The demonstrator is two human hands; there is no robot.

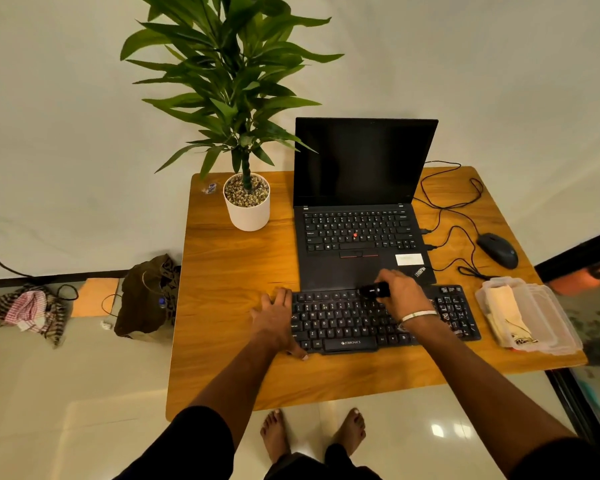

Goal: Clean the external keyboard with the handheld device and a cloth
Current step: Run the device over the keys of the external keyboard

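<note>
A black external keyboard (343,323) lies on the wooden table (229,271), in front of an open laptop (361,216). My right hand (400,292) grips a small black handheld device (374,291) whose tip points left over the keyboard's top key rows. My left hand (274,317) lies flat against the keyboard's left end, thumb along its front corner. A pale cloth (503,313) lies folded in a clear plastic box (548,317) to the right of the keyboard.
A potted plant in a white pot (248,206) stands at the table's back left. A black wired mouse (497,250) and its cables lie at the right. On the floor at left are a dark bag (146,299) and striped fabric (28,311).
</note>
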